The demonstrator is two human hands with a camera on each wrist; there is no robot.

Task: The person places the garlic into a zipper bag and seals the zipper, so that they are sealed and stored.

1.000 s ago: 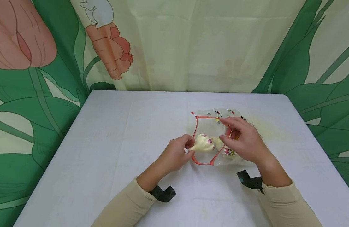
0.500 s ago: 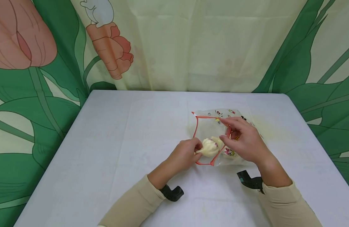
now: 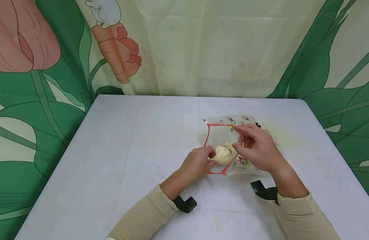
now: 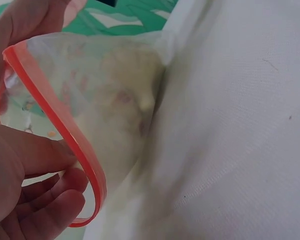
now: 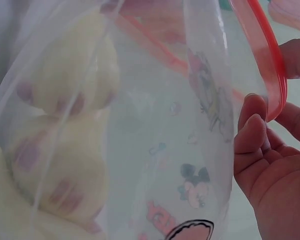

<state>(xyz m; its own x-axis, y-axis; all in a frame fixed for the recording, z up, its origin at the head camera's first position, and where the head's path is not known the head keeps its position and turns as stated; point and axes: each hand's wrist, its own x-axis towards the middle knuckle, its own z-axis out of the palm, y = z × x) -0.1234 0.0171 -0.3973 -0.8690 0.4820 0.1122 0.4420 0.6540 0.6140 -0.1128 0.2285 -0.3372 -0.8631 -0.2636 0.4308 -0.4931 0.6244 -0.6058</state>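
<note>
A clear zip bag [image 3: 218,136] with a red zip edge and printed cartoon figures lies on the table, its mouth held wide towards the left. My right hand [image 3: 260,146] pinches the red edge of the bag [image 5: 272,65] between thumb and fingers. Just inside the mouth, my left hand [image 3: 199,163] pinches the stem end of a cream garlic bulb [image 3: 225,154] with purplish patches. More pale garlic bulbs [image 5: 60,167] show through the plastic in the right wrist view. In the left wrist view, the left fingers [image 4: 57,210] reach past the red rim, and the bulbs look blurred behind the film.
A white cloth covers the table [image 3: 160,130]. Behind it hangs a printed curtain [image 3: 220,50] with tulips, leaves and a carrot. Each wrist carries a black camera mount [image 3: 186,204]. The bag's far part lies flat near the back right.
My left hand has moved right, carrying the garlic bulb from the bag's mouth to inside it, against the other garlic. The right hand stays in place on the bag's edge.
</note>
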